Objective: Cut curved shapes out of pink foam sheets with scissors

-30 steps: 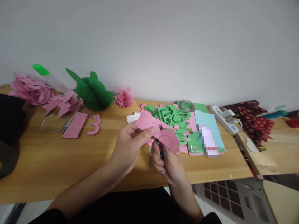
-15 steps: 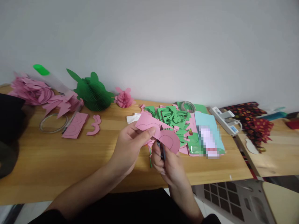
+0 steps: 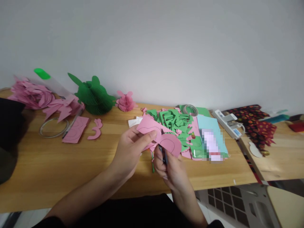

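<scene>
My left hand (image 3: 133, 148) pinches a piece of pink paper (image 3: 145, 125) with curved drawn lines, thumb on top. In my right hand (image 3: 172, 169) are scissors (image 3: 163, 155), fingers closed round the handles. Their dark blades are at the paper, mostly hidden behind it. A rounded part of the pink paper bends over my right fingers, with a slit between it and the part in my left hand. Behind both hands lies a pile of green paper scraps (image 3: 174, 120) with some pink ones.
At left stand a green honeycomb paper figure (image 3: 95, 98) and a small pink one (image 3: 125, 102). A marked pink sheet (image 3: 76, 129), a curved pink cutout (image 3: 96, 129) and a ring (image 3: 54, 127) lie nearer. To the right are a tape roll (image 3: 190, 110), blue paper (image 3: 210, 123) and a power strip (image 3: 229, 123).
Both hands keep their grip on the paper and scissors. The rounded paper part has shifted slightly left and down with my right hand; the whole view has moved a little.
</scene>
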Demonstrator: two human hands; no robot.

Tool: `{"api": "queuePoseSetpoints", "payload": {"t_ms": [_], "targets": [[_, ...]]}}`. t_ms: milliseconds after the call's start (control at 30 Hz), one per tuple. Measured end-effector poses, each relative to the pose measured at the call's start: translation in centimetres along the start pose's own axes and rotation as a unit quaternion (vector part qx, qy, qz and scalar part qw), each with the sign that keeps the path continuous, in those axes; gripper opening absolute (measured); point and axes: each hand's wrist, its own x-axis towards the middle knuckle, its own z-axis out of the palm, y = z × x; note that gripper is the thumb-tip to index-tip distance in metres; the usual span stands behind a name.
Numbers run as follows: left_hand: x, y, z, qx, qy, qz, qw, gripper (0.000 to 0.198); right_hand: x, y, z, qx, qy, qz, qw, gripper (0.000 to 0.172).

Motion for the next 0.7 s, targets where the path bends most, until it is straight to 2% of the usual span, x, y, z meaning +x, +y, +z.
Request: {"api": "queuePoseSetpoints", "payload": {"t_ms": [267, 700], "targets": [[0.0, 0.2, -0.4, 0.014, 0.015, -0.002, 1.000, 0.017, -0.1, -0.1, 0.0, -0.028, 0.006, -0.003, 1.000, 0.052], [0.2, 0.6, -1.1, 0.071, -0.006, 0.034, 0.997, 0.011, -0.2, 0.2, -0.3, -0.067, 0.028, -0.037, 0.997, 0.047]]}}
